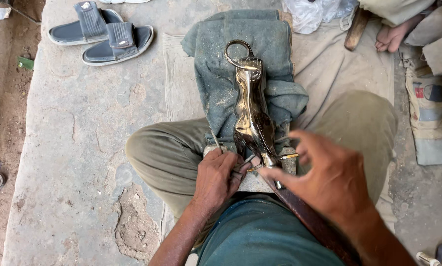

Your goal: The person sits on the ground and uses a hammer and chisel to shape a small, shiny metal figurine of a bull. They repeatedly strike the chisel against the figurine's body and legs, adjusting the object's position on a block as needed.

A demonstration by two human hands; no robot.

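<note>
Gripping a thin tool, the left hand (216, 177) presses beside a glossy, curved metal vessel (250, 116) lying on dusty green cloth (216, 74) mid-frame; right hand (329, 180), fingers spread loose, touches its lower end.

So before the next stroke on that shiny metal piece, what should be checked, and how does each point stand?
1. Shiny metal piece resting on the folded blue-grey cloth: ok.
2. Left hand at its lower end, steadying it: ok.
3. Thin tool by the left fingers, firm hold: cannot tell.
4. Right hand sharp enough to judge its grip: not ok, blurred.
5. Stone block seated between the knees: ok.
6. Another person's bare foot well away from the work: ok.
</note>
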